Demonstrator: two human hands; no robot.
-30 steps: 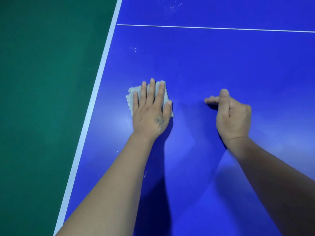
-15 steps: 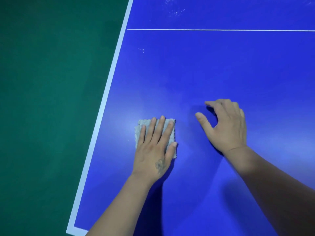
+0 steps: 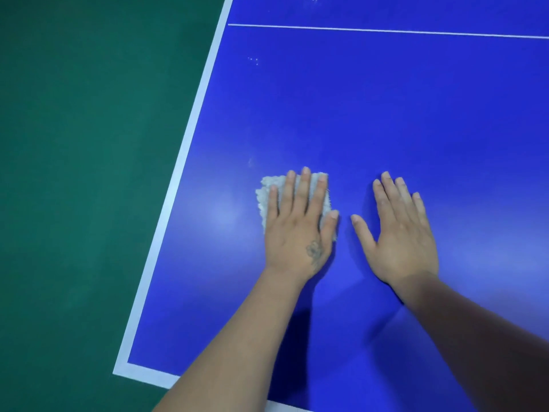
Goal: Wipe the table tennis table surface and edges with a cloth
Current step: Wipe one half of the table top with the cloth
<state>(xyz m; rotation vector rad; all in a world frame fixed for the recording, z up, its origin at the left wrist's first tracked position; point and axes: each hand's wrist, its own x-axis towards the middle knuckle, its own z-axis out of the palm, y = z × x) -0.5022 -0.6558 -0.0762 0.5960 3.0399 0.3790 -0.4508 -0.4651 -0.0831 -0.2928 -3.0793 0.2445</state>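
Head view: I see my left hand (image 3: 300, 224) pressing flat, fingers straight, on the small pale-grey fluffy cloth (image 3: 269, 188), its long axis running away from me, near the glossy blue table tennis table (image 3: 386, 114)'s left white edge line (image 3: 184, 144). My right hand (image 3: 401, 233) rests flat beside it, fingers spread, on bare surface.

Bare blue table (image 3: 371, 114) runs open from 10 to 2 o'clock ahead of both hands. The right hand (image 3: 398, 233) lies flat just beside the left hand (image 3: 300, 227) and cloth (image 3: 267, 188), blocking 3 o'clock. Toward 9, open surface reaches the white edge (image 3: 190, 138).
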